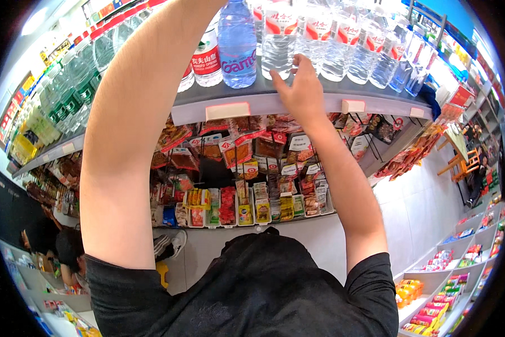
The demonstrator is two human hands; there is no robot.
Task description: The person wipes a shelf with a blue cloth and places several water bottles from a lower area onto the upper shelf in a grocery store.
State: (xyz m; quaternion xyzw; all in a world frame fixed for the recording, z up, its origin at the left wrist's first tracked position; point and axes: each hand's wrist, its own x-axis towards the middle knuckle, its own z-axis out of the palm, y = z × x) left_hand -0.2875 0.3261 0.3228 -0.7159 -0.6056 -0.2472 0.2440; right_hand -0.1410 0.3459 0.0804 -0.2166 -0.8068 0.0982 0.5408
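Observation:
My right hand (304,92) is at the shelf's front edge, thumb and fingers curled around the base of a clear water bottle (278,48) with a red-and-white label. That bottle stands upright in the front row. My left arm (131,112) reaches up past the top edge of the picture, so its hand is out of sight. Just right of where that arm leaves the view stands a blue-tinted bottle (239,45) with purple lettering. Beside it on the left is a clear bottle with a red label (207,63).
More clear bottles (360,45) line the grey shelf (185,109) to the right. Green-labelled bottles (67,101) stand at far left. Below hang snack packets (238,149) over small bins (227,208). A wooden stool (465,164) is at right; a person (70,250) is low at left.

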